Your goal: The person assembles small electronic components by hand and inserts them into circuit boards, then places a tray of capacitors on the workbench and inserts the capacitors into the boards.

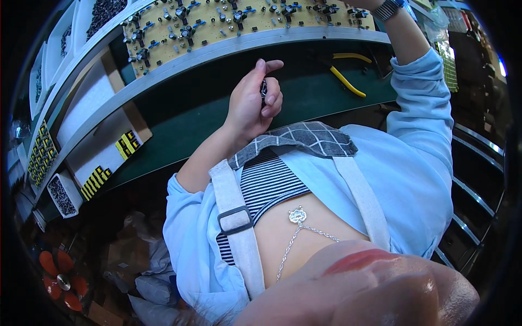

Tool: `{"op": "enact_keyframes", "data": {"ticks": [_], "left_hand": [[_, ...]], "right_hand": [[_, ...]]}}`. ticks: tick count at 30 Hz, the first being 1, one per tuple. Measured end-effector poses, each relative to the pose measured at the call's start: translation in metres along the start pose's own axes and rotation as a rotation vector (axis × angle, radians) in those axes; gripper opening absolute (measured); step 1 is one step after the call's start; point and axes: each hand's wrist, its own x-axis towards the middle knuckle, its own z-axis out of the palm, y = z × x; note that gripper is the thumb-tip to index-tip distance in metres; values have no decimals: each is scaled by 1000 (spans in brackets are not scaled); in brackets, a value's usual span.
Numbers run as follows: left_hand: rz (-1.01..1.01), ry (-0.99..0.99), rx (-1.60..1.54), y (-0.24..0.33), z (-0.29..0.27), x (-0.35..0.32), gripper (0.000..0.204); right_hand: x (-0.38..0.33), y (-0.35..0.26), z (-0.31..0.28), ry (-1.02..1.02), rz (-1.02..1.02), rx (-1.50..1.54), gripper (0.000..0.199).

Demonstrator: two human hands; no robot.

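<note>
Left hand [254, 100] curled, fingers [272, 98] closed narrow around small dark components [263, 87], held above the green table [304, 92]. Right hand out past the frame's top edge, grip impossible to tell. Yellow-handled pliers [348, 81] just right of the fingers; yellow circuit board [244, 22] beyond them.

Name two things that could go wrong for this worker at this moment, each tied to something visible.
1. The left hand pinches small dark parts above the green mat; one might slip out.
2. The right hand is out of view past the circuit board, so a misplacement there could go unnoticed.
</note>
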Motion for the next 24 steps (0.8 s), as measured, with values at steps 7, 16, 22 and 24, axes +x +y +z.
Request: {"op": "enact_keyframes", "data": {"ticks": [7,16,22,24], "left_hand": [[67,16,118,1,7,0,44],[246,-67,298,-5,6,-1,50],[291,-116,467,-8,4,2,57],[396,-142,418,-7,2,1,51]], "right_hand": [[9,-35,5,109,-17,-61,15],[-32,-87,42,290,-87,121,14],[-63,-88,89,-19,-16,667,19],[-67,-78,96,-47,91,899,20]]}}
